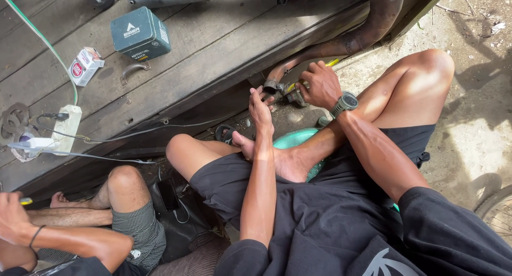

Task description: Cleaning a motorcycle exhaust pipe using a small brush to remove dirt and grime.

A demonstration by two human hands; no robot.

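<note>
Exhaust pipe end [273, 85]: a rusty curved metal pipe, its small flange just above the fingertips of both hands, at the edge of a wooden platform [213, 46].
Left hand [260, 111]: fingers [257, 96] straight and close together, tips touching the flange from below.
Right hand [319, 85]: curled shut around a yellow-handled tool [332, 63], knuckles just right of the flange; a grey watch [345, 102] on the wrist.
Packages: a dark green square tin [140, 33] with a white triangle mark lies well left of the fingers; farther left, a small red and white carton [84, 65].
Surface: worn grey planks, a white power strip [66, 127] with cables at the far left.
Ground: bare dusty concrete right of the hands.
</note>
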